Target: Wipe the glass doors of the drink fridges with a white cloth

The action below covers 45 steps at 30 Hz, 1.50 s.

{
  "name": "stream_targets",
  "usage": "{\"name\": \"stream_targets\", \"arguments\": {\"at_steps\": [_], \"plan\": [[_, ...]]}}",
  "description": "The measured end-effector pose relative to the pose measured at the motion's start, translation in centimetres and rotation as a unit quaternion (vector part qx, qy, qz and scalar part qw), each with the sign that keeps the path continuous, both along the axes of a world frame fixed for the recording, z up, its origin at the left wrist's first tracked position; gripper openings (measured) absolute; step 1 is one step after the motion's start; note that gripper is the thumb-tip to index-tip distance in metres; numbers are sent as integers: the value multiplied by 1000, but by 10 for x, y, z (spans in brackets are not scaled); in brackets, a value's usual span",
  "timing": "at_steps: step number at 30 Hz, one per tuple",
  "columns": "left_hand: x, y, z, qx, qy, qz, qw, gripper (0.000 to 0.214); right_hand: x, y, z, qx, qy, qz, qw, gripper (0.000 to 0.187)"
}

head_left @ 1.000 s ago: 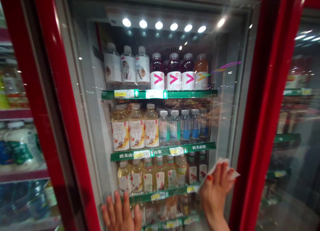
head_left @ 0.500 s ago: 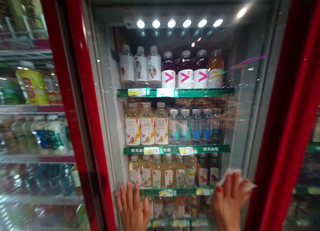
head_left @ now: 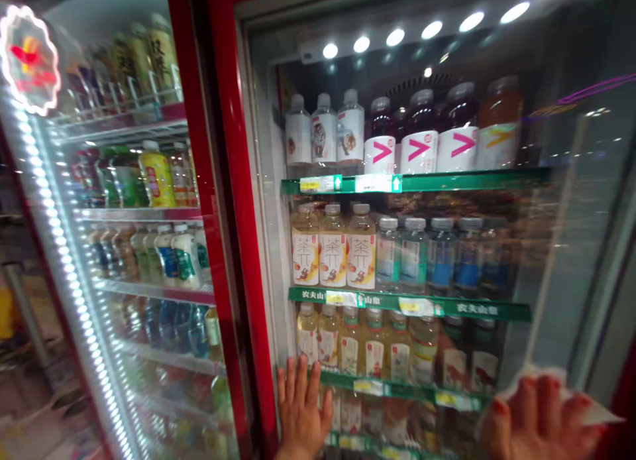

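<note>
Both my hands are at a glass cooler door (head_left: 551, 248) with a red frame (head_left: 243, 248). My left hand (head_left: 303, 407) lies flat on the glass near the lower left, its fingers stretched out and nothing in it. At the lower right, my right hand (head_left: 539, 413) presses a thin white tissue (head_left: 544, 372) against the glass, with the tissue's edges showing past the fingertips. Behind the glass stand rows of bottles, among them tea bottles (head_left: 332, 258) with white labels and dark purple drink bottles (head_left: 421, 132).
Green shelf strips (head_left: 417, 181) with price tags cross the inside of the cooler. To the left stands a second lit cooler (head_left: 149, 215) full of bottles, with a bright light strip (head_left: 64, 248) and a round sign (head_left: 30, 59) by it.
My view has turned left, so the coolers sit further right in the picture and more of the left cooler shows. My left hand stays flat on the glass; the right still holds the tissue.
</note>
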<state>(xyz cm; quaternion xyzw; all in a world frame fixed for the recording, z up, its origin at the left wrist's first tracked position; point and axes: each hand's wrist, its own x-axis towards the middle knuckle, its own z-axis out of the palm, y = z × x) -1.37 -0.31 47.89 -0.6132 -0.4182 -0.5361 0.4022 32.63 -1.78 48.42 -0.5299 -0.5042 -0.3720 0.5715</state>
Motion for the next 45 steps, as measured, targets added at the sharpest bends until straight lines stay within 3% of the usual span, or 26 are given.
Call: {"name": "stream_targets", "arguments": {"at_steps": [2, 3, 5, 7, 8, 10, 12, 14, 16, 17, 20, 22, 23, 25, 28, 30, 31, 33, 35, 37, 38, 40, 42, 45], "plan": [[1, 1, 0, -5, -3, -1, 1000, 73, -28, 6, 35, 4, 57, -6, 998, 81], [1, 1, 0, -7, -1, -3, 1000, 73, -54, 6, 42, 20, 23, -7, 1000, 82], [0, -1, 1, -8, 6, -8, 1000, 75, -108, 0, 34, 14, -177, 40, 983, 78], [-1, -3, 1, -6, 14, -11, 1000, 77, -134, -8, 8, 7, -271, 64, 960, 63], [-2, -3, 1, -8, 15, -14, 1000, 78, -130, -12, -4, 5, -291, 66, 955, 60], [-3, -2, -2, -12, 12, -22, 1000, 79, -91, -17, -14, 1, -275, 45, 960, 68], [-4, 0, -5, -12, 7, -24, 1000, 80, -38, -14, 2, 3, -190, 4, 982, 79], [-5, 2, -9, -9, 10, -17, 1000, 81, -8, -3, 31, 11, -45, -40, 998, 77], [-7, 3, -10, -11, 24, -6, 1000, 82, -23, 7, 52, 6, 37, -60, 998, 76], [-9, 3, -10, -13, 33, -4, 999, 83, -45, 9, 55, -4, 17, -54, 998, 76], [-13, -2, -6, -17, 39, -14, 999, 84, -123, -4, 29, -31, -202, 17, 979, 68], [-14, -8, -5, -30, 27, -30, 999, 84, -142, -21, 0, -34, -270, 42, 961, 57], [-15, -11, -6, -43, 19, -38, 998, 84, -135, -28, -12, -33, -274, 41, 960, 59], [-15, -15, -12, -67, 8, -53, 996, 82, -95, -34, -23, -27, -248, 20, 968, 72], [-10, -14, -27, -66, -7, -44, 997, 81, -30, -20, -3, -8, -103, -39, 994, 81], [-7, -10, -36, -46, -9, -24, 999, 82, -26, -4, 15, 2, 11, -68, 998, 77], [-6, -8, -39, -41, -6, -18, 999, 83, -40, 2, 19, -1, 27, -70, 997, 76], [-7, -5, -44, -41, 0, -20, 999, 83, -87, 6, 12, -21, -41, -47, 998, 76], [-10, -3, -47, -43, 2, -28, 999, 82, -135, -4, -13, -41, -173, -3, 984, 64], [-12, -3, -49, -40, 1, -37, 999, 81, -152, -21, -41, -36, -244, 20, 969, 47], [-13, -3, -50, -40, 1, -41, 998, 81, -145, -28, -50, -31, -251, 17, 967, 46], [-15, -3, -53, -43, -3, -49, 998, 80, -105, -38, -55, -23, -225, -9, 974, 62], [-14, -2, -57, -48, 2, -49, 998, 82, -51, -33, -39, -16, -150, -52, 987, 79], [-14, 1, -66, -51, 6, -45, 998, 88, -8, -5, -2, 16, 4, -109, 994, 74]]}}
